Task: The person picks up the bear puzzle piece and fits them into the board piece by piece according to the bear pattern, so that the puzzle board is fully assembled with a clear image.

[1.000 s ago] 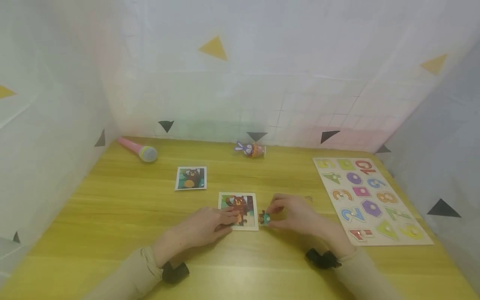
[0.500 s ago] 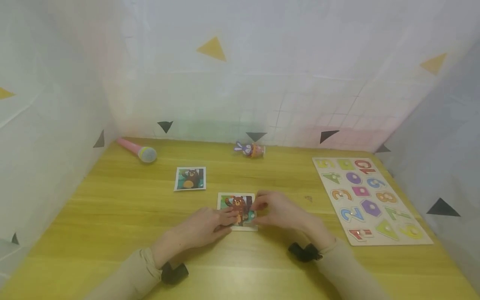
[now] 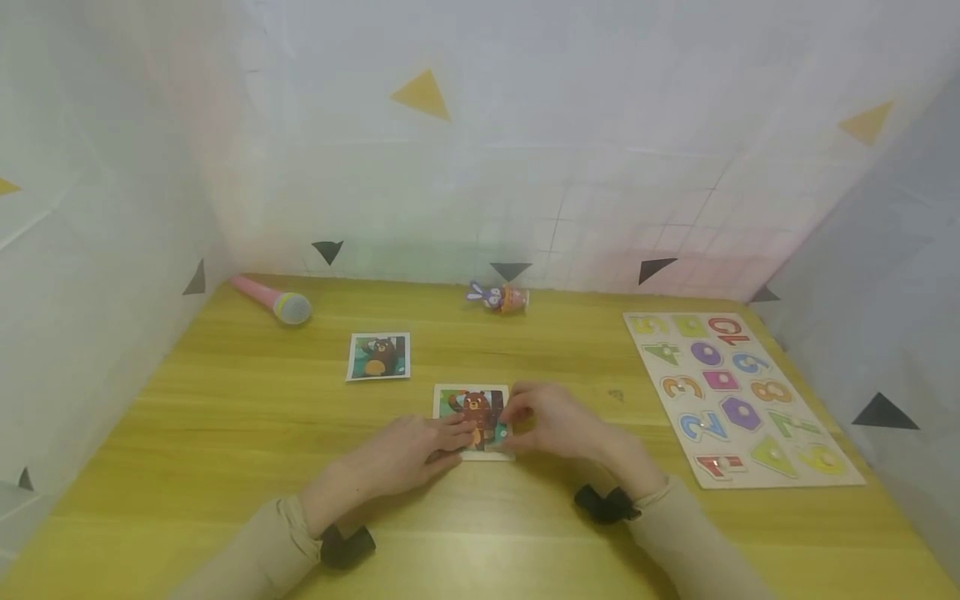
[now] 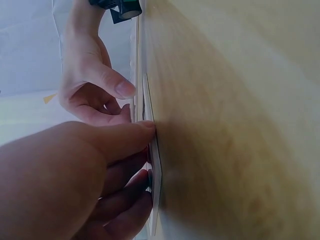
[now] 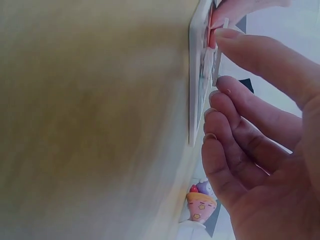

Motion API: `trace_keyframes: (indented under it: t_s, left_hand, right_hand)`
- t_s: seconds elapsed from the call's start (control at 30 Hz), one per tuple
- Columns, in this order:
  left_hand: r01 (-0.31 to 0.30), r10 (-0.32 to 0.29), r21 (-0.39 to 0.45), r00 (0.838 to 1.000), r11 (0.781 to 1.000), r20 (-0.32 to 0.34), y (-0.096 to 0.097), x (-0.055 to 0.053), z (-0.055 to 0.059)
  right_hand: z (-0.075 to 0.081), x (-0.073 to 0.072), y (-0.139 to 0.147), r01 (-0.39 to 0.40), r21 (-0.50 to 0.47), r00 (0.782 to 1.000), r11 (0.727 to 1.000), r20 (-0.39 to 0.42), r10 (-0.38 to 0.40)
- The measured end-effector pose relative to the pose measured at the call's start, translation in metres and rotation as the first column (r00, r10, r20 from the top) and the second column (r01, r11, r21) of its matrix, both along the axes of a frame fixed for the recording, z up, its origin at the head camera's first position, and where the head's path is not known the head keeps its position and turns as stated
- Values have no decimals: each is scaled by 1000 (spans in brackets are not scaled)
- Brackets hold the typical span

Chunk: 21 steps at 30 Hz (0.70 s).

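A small framed jigsaw puzzle with a brown bear (image 3: 476, 404) lies flat on the wooden table. My left hand (image 3: 408, 450) rests its fingers on the puzzle's left part, hiding some of the picture; the thumb touches the near edge, as the left wrist view shows. Between thumb and fingertip my right hand (image 3: 566, 422) pinches a teal puzzle piece (image 3: 502, 432) over the right side of the frame. From the right wrist view the piece (image 5: 219, 60) appears edge-on, tilted slightly and just above the puzzle board (image 5: 194, 85). Whether it touches the board I cannot tell.
Behind and left lies a bear picture card (image 3: 378, 357). A pink toy microphone (image 3: 272, 300) is at the back left, a rabbit figure (image 3: 498, 297) at the back middle. A number and shape board (image 3: 738, 400) lies right. White sheets (image 3: 480, 150) enclose the table.
My right hand has carried the puzzle piece leftward from beside the frame to over its lower right part, then nearly stopped. The left hand has stayed on the puzzle.
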<state>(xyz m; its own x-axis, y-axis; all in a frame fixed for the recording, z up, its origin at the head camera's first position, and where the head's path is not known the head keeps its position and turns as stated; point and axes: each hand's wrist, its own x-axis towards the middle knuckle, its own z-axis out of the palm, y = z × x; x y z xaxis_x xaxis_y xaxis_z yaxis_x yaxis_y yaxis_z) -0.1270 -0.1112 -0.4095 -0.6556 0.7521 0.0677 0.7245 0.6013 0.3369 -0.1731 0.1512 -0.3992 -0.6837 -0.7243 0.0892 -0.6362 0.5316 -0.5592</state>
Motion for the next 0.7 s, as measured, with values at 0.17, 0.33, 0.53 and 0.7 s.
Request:
trace_keyframes:
  t_s: [0.17, 0.33, 0.53, 0.7]
  left_hand:
    - [0, 0, -12, 1000, 1000, -19, 0, 1, -1]
    - [-3, 2, -39, 999, 999, -39, 1, 1, 0]
    - [-12, 9, -59, 999, 998, -45, 2, 2, 4]
    - [-8, 7, -40, 1000, 999, -17, 2, 3, 4]
  right_hand:
    - [-2, 1, -2, 7, 33, 1000, 999, 9, -7]
    - [-2, 2, -3, 4, 48, 1000, 999, 27, -6]
    - [-3, 1, -3, 2, 51, 1000, 999, 27, -3]
    - [-3, 1, -3, 3, 51, 999, 999, 33, -5]
